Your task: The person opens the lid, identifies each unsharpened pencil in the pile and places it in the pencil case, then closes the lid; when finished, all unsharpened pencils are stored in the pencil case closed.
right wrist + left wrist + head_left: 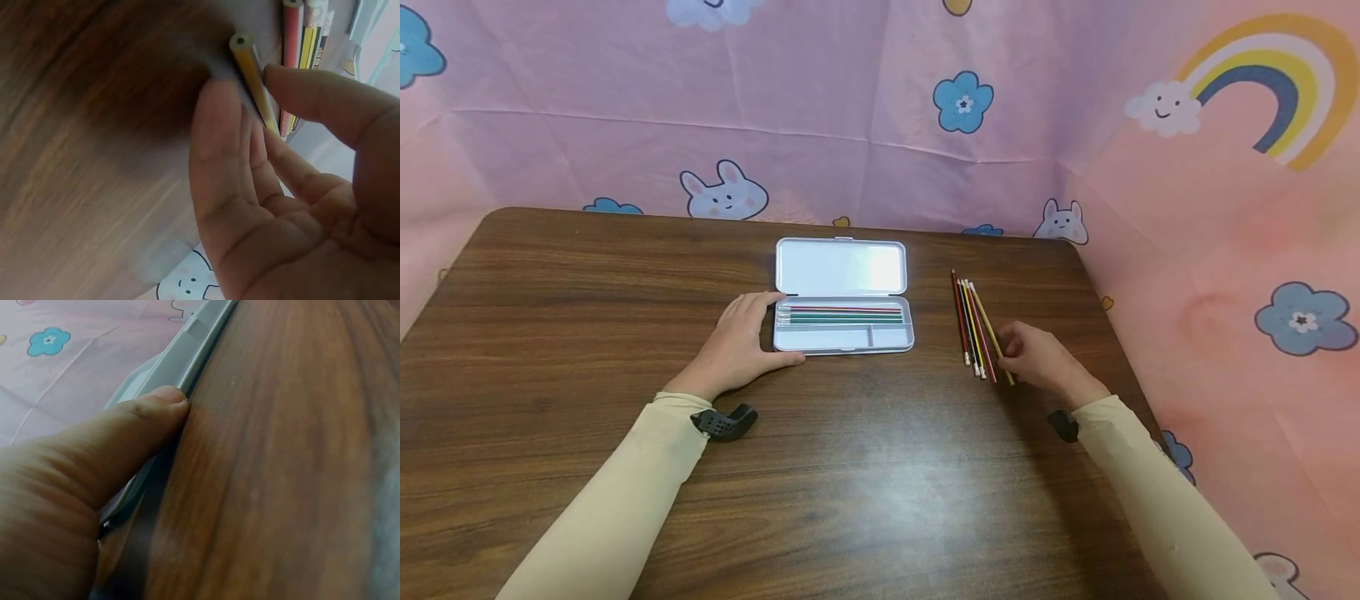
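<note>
A white pencil case (831, 337) lies with its lid (827, 267) folded back. Several green and red pencils (842, 318) lie side by side in its long rear compartment. My left hand (733, 346) holds the case's left end, thumb along the front edge and fingers by the rear left corner; in the left wrist view the thumb (144, 425) presses the case's side. To the right of the case, my right hand (1037, 358) pinches a yellow pencil (251, 72) between thumb and fingers, low over the table. Beside it lie several loose pencils (960, 317), red, black and yellow striped.
The brown wooden table (865, 467) extends in front of the case and to both sides. A pink and purple cloth (850, 108) printed with bunnies and flowers hangs behind and at the right. Dark bands (724, 422) sit on both wrists.
</note>
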Demonstrator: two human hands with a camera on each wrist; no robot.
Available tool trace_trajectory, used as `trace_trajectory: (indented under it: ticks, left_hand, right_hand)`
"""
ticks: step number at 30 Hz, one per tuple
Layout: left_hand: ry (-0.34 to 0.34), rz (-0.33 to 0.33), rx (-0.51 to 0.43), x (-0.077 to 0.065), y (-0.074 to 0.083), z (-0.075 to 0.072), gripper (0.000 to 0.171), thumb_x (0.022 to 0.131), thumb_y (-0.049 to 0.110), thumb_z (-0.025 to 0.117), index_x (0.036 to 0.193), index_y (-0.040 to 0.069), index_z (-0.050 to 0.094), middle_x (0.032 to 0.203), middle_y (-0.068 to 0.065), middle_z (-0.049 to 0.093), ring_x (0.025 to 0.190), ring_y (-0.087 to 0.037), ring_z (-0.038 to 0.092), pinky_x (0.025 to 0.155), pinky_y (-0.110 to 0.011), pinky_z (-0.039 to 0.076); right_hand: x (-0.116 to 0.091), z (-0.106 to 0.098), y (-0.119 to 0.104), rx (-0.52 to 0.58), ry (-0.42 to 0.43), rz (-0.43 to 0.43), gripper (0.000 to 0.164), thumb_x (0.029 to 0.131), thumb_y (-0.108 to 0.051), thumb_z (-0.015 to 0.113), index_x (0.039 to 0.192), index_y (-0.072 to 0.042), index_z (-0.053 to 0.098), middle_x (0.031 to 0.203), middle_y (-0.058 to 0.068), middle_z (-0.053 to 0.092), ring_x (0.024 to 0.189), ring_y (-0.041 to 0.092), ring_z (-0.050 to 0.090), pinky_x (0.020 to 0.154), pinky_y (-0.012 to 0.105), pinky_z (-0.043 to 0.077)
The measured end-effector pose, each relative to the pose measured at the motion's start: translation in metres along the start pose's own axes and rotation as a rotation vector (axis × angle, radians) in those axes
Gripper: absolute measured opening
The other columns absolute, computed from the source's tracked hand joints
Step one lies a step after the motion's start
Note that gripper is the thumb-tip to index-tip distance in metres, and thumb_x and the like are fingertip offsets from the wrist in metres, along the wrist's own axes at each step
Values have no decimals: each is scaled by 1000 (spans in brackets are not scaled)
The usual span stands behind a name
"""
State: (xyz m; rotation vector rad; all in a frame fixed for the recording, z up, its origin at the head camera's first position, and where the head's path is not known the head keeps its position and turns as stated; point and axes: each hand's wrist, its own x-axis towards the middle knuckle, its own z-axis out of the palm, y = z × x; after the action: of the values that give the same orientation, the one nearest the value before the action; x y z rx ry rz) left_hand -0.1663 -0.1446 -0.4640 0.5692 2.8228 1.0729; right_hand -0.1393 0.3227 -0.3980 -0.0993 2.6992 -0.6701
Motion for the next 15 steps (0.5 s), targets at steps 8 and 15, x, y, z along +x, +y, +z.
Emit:
trace_trajectory:
  ticks: [8, 15]
  left_hand:
    - [3, -1, 5, 0, 0, 1, 100, 82, 53, 84, 156, 7, 36, 156, -16, 40, 146, -36, 33, 124, -58, 20]
    - [2, -1, 9, 0, -1, 1, 100, 82, 53, 84, 156, 7, 36, 156, -16, 40, 146, -35, 33, 124, -57, 19]
  right_hand:
    - [-3, 1, 5, -39, 48, -15, 38, 95, -4, 68, 130, 5, 58, 98, 17, 64, 81, 26, 61, 66, 35, 50]
    - [-4, 2, 7, -24, 59, -17, 35, 95, -3, 67, 128, 6, 58, 98, 17, 65, 80, 25, 63, 66, 35, 52]
